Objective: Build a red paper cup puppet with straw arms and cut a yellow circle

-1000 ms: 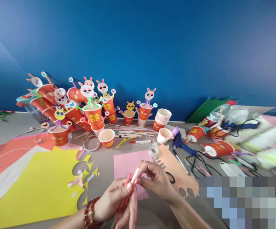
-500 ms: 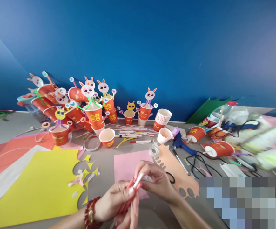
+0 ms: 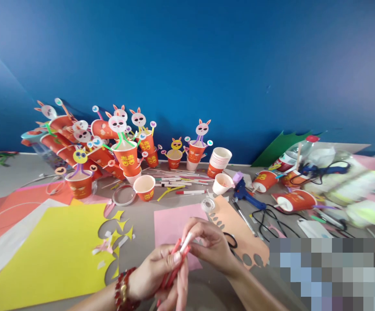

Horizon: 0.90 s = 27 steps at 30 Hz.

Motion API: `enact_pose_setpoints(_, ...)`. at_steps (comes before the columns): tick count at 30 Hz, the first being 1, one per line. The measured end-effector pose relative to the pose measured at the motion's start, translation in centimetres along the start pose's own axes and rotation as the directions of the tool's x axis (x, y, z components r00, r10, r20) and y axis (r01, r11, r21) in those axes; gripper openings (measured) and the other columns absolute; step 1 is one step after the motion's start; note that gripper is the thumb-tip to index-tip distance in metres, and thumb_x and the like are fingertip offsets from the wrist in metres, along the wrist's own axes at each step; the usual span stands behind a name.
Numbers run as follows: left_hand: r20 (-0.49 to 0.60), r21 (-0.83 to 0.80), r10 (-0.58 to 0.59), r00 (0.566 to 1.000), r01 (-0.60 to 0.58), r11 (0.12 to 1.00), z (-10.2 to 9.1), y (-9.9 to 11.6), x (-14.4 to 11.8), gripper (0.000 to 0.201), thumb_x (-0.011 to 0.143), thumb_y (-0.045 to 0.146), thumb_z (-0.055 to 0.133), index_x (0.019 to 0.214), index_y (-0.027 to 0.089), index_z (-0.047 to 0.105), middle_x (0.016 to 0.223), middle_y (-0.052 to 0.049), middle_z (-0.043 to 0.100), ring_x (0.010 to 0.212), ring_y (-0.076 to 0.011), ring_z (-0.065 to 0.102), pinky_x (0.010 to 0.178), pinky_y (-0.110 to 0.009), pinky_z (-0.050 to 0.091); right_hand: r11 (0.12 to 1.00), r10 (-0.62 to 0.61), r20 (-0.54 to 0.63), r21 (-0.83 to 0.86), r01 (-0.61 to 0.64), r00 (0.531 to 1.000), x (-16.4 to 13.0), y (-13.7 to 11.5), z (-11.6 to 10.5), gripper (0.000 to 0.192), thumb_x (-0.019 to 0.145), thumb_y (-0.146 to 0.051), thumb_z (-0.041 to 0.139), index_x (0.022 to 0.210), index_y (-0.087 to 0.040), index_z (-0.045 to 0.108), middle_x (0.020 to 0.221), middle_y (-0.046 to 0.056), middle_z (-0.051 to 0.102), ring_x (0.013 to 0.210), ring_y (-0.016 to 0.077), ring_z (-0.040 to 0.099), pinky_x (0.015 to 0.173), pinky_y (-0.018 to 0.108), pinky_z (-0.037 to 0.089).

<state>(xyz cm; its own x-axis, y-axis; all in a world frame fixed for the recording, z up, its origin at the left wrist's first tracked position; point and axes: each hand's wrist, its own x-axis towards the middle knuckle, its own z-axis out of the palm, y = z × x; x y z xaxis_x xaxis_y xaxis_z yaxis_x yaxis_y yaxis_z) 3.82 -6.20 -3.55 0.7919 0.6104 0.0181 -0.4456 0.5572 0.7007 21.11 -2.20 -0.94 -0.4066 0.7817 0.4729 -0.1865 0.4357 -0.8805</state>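
Left hand (image 3: pixel 156 276) fisted round bundle of red straws (image 3: pixel 173 264), upright, steadying them low over table (image 3: pixel 142 224). Right hand (image 3: pixel 211 244) pinches white-tipped straw (image 3: pixel 186 240) between thumb and fingertips, at bundle's top, likely to align it. Pink paper (image 3: pixel 171 220) just beyond hands. Scissors (image 3: pixel 231 240) near right wrist.

Red marker (image 3: pixel 174 263) between 2 hands

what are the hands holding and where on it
Left hand grips a bundle of red and white pens around the lower shafts. Right hand pinches the white pen's upper end with its fingertips.
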Motion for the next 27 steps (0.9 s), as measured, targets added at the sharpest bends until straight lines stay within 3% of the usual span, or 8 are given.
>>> enact_pose_setpoints(5, -0.027, -0.001, -0.068, 0.997, 0.068, 0.998, 0.2, 0.3, -0.2, 0.063, 0.090, 0.061, 0.049, 0.054, 0.011, 0.059, 0.031, -0.005, 0.054, 0.014, -0.0074, 0.031, 0.017, -0.017, 0.013, 1.000, 0.001, 0.008, 0.014, -0.001, 1.000, 0.0, 0.0, 0.0, 0.005, 0.086, -0.026, 0.074, 0.087, -0.022, 0.072, 0.084, 0.005, 0.068, 0.079, 0.0182, 0.064, 0.073, 0.031, 0.048)
enact_pose_setpoints(11, -0.193, -0.099, -0.124, 0.973, 0.107, 0.989, 0.5, 0.5, -0.8, 0.050, 0.076, 0.059, 0.071, 0.062, 0.012, 0.059, 0.034, -0.001, 0.055, 0.018, -0.0054, 0.030, 0.023, -0.016, 0.015, 0.999, -0.027, -0.003, 0.038, 0.027, 1.000, -0.1, -0.1, 0.4, 0.005, 0.087, -0.027, 0.074, 0.089, -0.023, 0.072, 0.084, 0.005, 0.068, 0.079, 0.0185, 0.064, 0.074, 0.032, 0.047)
enact_pose_setpoints(21, -0.236, -0.096, -0.112, 0.965, 0.091, 0.991, 0.3, 0.2, -0.9, 0.053, 0.069, 0.059, 0.077, 0.054, 0.014, 0.055, 0.032, 0.006, 0.046, 0.019, -0.0030, 0.024, 0.025, -0.017, 0.014, 0.986, -0.010, -0.012, 0.165, 0.012, 1.000, -0.4, 0.0, 1.2, 0.009, 0.086, -0.028, 0.074, 0.093, -0.023, 0.072, 0.084, 0.005, 0.068, 0.078, 0.0175, 0.062, 0.072, 0.030, 0.048)
enact_pose_setpoints(27, -0.208, -0.077, -0.102, 0.973, 0.088, 0.993, 0.6, 0.5, -0.7, 0.055, 0.070, 0.060, 0.076, 0.051, 0.013, 0.055, 0.032, 0.004, 0.047, 0.019, -0.0029, 0.026, 0.025, -0.018, 0.013, 0.973, 0.033, -0.022, 0.227, -0.027, 0.999, -0.4, -0.1, 1.4, 0.011, 0.085, -0.027, 0.076, 0.094, -0.023, 0.072, 0.083, 0.005, 0.067, 0.077, 0.0170, 0.061, 0.071, 0.030, 0.047)
